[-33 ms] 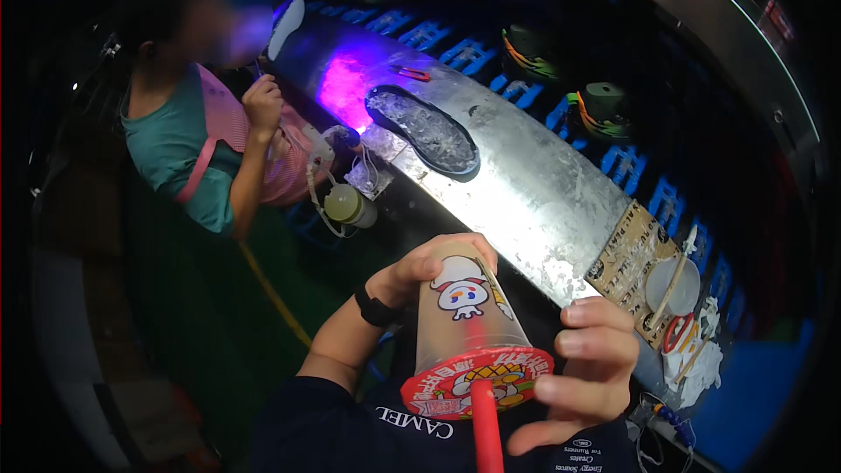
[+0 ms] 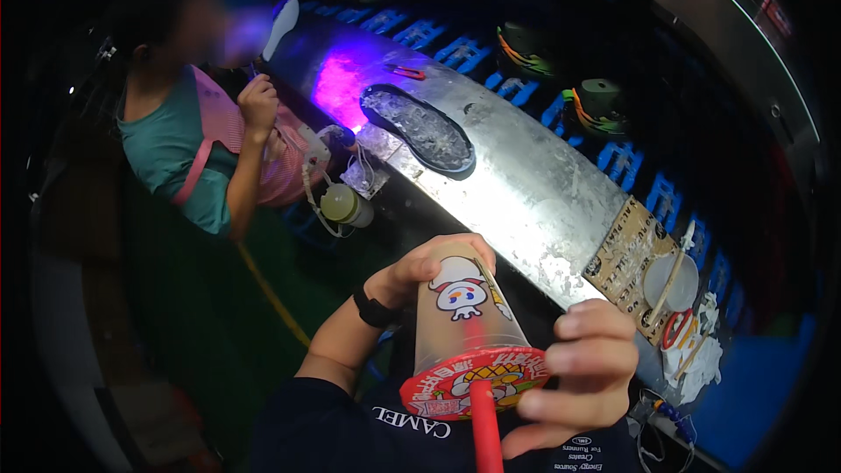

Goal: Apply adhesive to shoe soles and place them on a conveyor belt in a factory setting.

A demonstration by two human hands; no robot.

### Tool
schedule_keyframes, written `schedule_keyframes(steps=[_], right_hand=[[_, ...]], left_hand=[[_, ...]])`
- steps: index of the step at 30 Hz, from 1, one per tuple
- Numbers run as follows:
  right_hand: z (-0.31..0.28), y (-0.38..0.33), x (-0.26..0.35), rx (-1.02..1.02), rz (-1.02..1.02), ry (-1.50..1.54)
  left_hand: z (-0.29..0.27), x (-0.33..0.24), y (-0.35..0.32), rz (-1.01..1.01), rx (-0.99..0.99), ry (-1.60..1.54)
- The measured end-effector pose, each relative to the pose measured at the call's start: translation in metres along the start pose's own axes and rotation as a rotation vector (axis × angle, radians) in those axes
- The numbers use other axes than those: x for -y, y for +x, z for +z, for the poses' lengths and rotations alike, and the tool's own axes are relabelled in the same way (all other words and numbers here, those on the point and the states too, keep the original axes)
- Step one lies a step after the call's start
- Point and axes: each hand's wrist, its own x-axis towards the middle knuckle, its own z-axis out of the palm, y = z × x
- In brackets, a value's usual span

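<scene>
My left hand (image 2: pixel 435 260) is wrapped round the base end of a plastic drink cup (image 2: pixel 464 324), tilted with its lid toward me. The cup holds a tan drink and bears a white cartoon figure. A printed red film lid (image 2: pixel 517 374) seals it, and a thick red straw (image 2: pixel 484 427) sticks out through the film. Beside the lid is my right hand (image 2: pixel 587 377), fingers bent and thumb apart, nothing held between them. Its fingertips are close to the lid's right edge; whether they touch it I cannot tell.
A black shoe sole (image 2: pixel 419 131) lies on the lit metal bench (image 2: pixel 534 210). Cardboard (image 2: pixel 626 250), a white bowl (image 2: pixel 671 282) with a brush, and crumpled paper are at the right. Shoes (image 2: pixel 600 105) stand on a blue rack behind. At left, a co-worker in a pink apron (image 2: pixel 219 114) holds an insole.
My right hand's fingers have moved slightly left, closer to the lid and straw. The cup and my left hand have stayed nearly still. The view has shifted a little.
</scene>
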Motion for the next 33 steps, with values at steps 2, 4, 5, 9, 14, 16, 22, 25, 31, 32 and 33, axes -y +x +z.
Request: schedule_keyframes(steps=[2, 4, 5, 9, 14, 16, 22, 25, 31, 32, 33], right_hand=[[0.009, 0.009, 0.01, -0.05, 0.094, 0.019], [0.012, 0.008, 0.01, 0.044, 0.012, -0.009], [0.015, 0.009, 0.009, 0.043, 0.014, -0.019], [0.037, 0.018, 0.01, -0.145, -0.195, 0.142], [0.03, 0.014, 0.001, -0.179, -0.223, 0.166], [0.019, 0.009, 0.01, -0.061, -0.117, 0.097], [0.014, 0.01, 0.017, 0.06, 0.007, 0.034], [0.017, 0.008, 0.016, 0.034, 0.002, 0.021], [0.023, 0.006, 0.016, -0.024, -0.023, 0.025], [0.024, 0.006, 0.016, -0.026, -0.015, 0.027], [0.023, 0.007, 0.015, -0.025, -0.017, 0.029]], left_hand=[[0.0, 0.005, -0.001, -0.011, 0.013, -0.019], [-0.002, 0.011, -0.005, -0.018, -0.008, -0.029], [-0.001, 0.011, -0.005, -0.027, 0.0, -0.031], [-0.007, 0.014, 0.0, -0.025, 0.134, 0.038], [-0.01, 0.016, -0.006, -0.012, 0.116, 0.048], [-0.01, 0.014, -0.006, -0.016, 0.122, 0.047], [0.0, 0.01, -0.005, -0.031, 0.067, 0.008], [0.002, 0.008, -0.003, -0.04, 0.026, -0.035], [0.003, 0.007, -0.006, -0.034, 0.014, -0.047], [0.003, 0.007, -0.007, -0.037, 0.009, -0.053], [0.0, 0.008, -0.008, -0.035, 0.008, -0.052]])
